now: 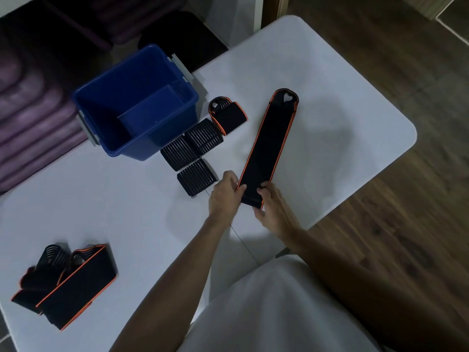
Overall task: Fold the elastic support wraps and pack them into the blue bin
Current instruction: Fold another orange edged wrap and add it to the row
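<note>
A long black wrap with orange edging (267,146) lies stretched flat on the white table (342,118), running away from me. My left hand (224,196) and my right hand (272,209) pinch its near end from either side. The blue bin (101,115) stands at the table's back left, and nothing shows inside it. Beside the bin lie three folded black ribbed wraps (194,149) and one folded orange-edged wrap (227,117). A heap of unfolded orange-edged wraps (71,283) sits at the near left.
The table's rounded right edge drops to a wooden floor (406,224). Purple cushions (33,118) and dark shapes lie behind the bin, off the table. My white garment (266,313) fills the lower middle.
</note>
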